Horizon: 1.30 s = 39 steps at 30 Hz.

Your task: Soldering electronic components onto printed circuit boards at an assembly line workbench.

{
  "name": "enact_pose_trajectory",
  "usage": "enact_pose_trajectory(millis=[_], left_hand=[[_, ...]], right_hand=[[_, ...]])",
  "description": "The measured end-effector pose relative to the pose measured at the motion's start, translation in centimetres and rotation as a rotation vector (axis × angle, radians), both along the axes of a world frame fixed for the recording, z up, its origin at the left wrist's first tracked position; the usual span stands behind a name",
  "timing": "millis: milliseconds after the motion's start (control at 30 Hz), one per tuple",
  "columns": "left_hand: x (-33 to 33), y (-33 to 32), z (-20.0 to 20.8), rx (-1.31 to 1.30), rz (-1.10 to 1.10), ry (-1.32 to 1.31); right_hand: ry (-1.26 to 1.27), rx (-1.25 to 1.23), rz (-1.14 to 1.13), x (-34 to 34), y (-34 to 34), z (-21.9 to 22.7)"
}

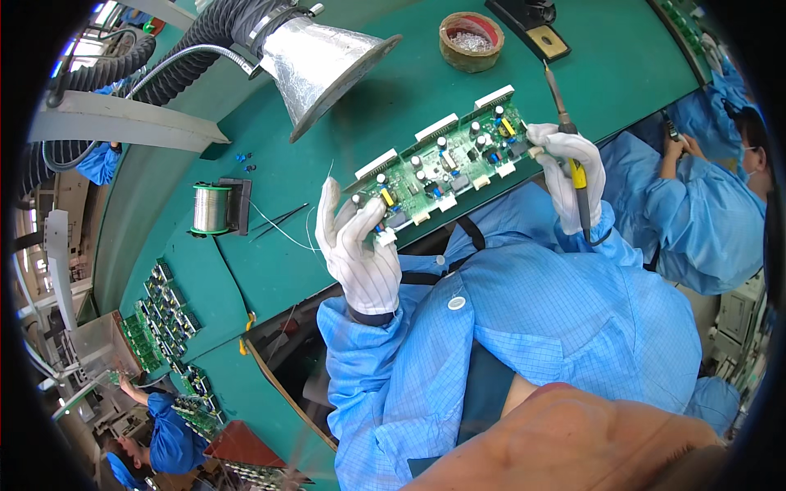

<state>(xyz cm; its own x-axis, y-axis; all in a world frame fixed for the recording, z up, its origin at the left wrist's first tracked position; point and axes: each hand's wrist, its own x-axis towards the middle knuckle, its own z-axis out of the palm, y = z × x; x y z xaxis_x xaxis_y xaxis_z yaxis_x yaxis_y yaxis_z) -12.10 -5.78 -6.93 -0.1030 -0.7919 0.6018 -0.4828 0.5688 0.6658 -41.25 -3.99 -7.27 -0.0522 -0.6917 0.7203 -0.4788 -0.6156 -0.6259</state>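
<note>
Green printed circuit board, long and narrow, with white connectors along both long edges [417, 186]: up in front of the torso, over the near edge of the green bench mat [270, 180], angled so its right end sits farther from the body. Component side faces up. Spans the gap between the hands.

Left hand in white striped glove [364, 260]: at the board's left end. Digits partly spread, one straight up just outside the end, another laid over the corner by the components. Board end sits between them, gripped. Thin silvery solder wire [296, 243] runs from the metal-wound spool [211, 209] to this hand and loops by the fingers; can't tell how it's pinched.

Right hand, same glove type [580, 164]: at the board's right end. Fingers curled round the yellow-and-black soldering iron [579, 178], tip pointing away from the body, clear of the board. Fingertips also reach the board's right corner; gap between them small, exact pinch partly hidden.

Beyond the board: brown tape-wrapped round tub with small clear bits [467, 62], black iron stand with yellow sponge [544, 42], silver foil-covered extraction funnel [323, 69]. Black tweezers [291, 215] lie near the spool.
</note>
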Motion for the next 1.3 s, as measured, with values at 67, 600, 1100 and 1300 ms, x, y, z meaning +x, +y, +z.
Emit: enact_pose_trajectory(millis=[67, 600, 1100, 1300], left_hand=[[0.0, 0.3, 0.0, -0.009, 0.013, -0.028], [-0.2, 0.8, -1.3, -0.044, 0.058, -0.036], [-0.5, 0.8, -1.5, -0.048, 0.015, 0.009], [-0.3, 1.0, -2.0, 0.019, -0.061, 0.085]], right_hand=[[-0.034, -0.011, 0.011, 0.2, 0.2, -0.7], [-0.127, -0.043, -0.008, 0.3, 0.3, -2.1], [-0.194, 0.024, -0.064, 0.5, -0.2, -3.0], [-0.166, 0.030, -0.051, 0.3, -0.1, -3.2]])
